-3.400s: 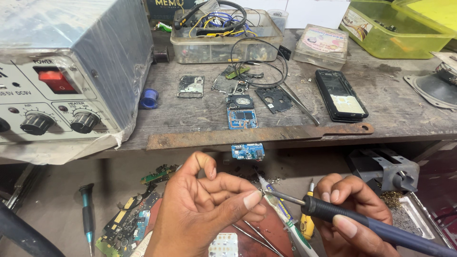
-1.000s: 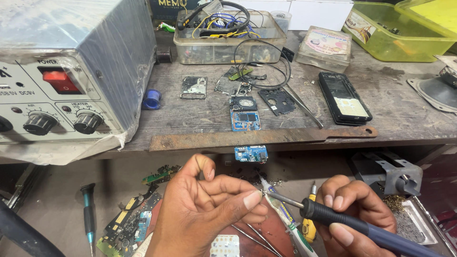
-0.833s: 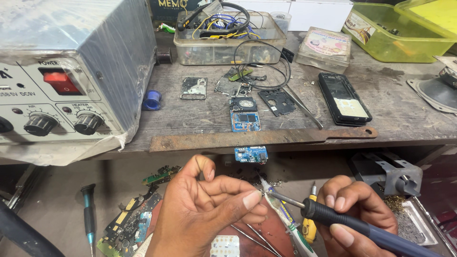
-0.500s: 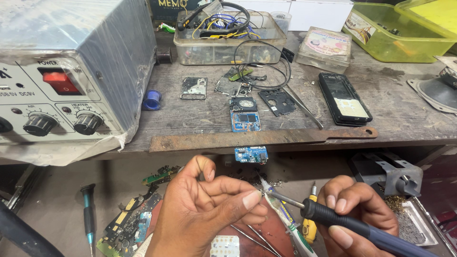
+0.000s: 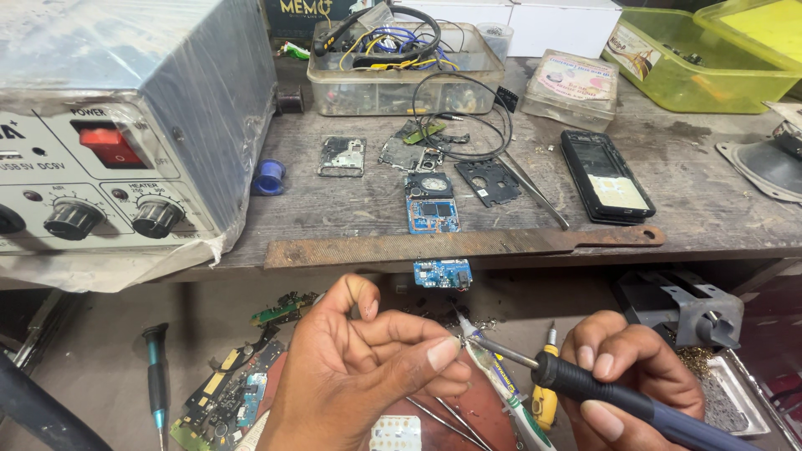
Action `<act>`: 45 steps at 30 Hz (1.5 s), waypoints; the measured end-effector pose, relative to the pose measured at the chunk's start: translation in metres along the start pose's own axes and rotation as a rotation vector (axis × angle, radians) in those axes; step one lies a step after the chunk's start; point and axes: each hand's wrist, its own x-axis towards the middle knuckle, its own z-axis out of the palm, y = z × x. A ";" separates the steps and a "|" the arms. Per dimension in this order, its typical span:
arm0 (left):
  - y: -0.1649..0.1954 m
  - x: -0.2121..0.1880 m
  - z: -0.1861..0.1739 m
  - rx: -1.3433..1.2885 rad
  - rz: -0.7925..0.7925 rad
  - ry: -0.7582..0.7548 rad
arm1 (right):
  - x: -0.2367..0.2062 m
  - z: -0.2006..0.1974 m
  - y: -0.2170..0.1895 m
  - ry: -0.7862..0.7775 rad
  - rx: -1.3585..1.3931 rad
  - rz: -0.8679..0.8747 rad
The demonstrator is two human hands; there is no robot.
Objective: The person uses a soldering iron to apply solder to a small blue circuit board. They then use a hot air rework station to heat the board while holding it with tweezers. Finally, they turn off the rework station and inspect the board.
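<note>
Weathered grey wood makes up the tabletop (image 5: 710,192), scratched and stained, with a rusty flat file (image 5: 468,245) lying along its near edge. Below that edge we work over a lower shelf.

Our left hand (image 5: 368,367) is pinched shut, thumb and fingertips pressed together on something very small (too small to name; we cannot tell what it is). Our right hand (image 5: 626,380) is clenched around the dark handle of a soldering iron (image 5: 585,384), whose metal tip reaches left and meets the left fingertips at the pinch point. A toothbrush (image 5: 501,388) lies just under the tip, and a yellow-handled screwdriver (image 5: 545,392) stands beside the right hand.

A small blue circuit board (image 5: 443,273) sits just beyond our hands, under the file. On the tabletop, centre: another blue board (image 5: 432,214), a metal shield plate (image 5: 342,156), a black perforated plate (image 5: 487,179), tweezers (image 5: 535,190) and a loop of black wire (image 5: 459,117). To the right, a black phone (image 5: 606,175) lies flat.

Far left, a grey rework station (image 5: 125,125) with a red switch and two knobs, wrapped in plastic film; a blue roll (image 5: 269,177) rests beside it. At the far side, a clear tub of cables (image 5: 401,67) and a green plastic box (image 5: 702,58).

Near left, on the lower shelf: a teal-handled screwdriver (image 5: 155,376) and scrap boards (image 5: 230,392).
</note>
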 end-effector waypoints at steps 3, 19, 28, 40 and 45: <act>0.000 -0.001 0.000 -0.006 0.015 -0.016 | 0.000 0.003 -0.001 -0.003 -0.002 -0.002; -0.004 -0.002 0.001 0.040 0.215 -0.056 | -0.002 -0.004 0.000 -0.023 -0.036 0.020; -0.004 -0.002 0.002 0.024 0.214 -0.037 | -0.001 -0.005 -0.002 -0.004 -0.019 0.047; -0.001 -0.003 0.003 0.044 0.194 0.006 | -0.001 -0.005 -0.003 0.027 -0.017 0.081; 0.000 -0.003 0.003 0.012 0.173 0.006 | 0.002 0.003 -0.009 0.045 0.031 0.085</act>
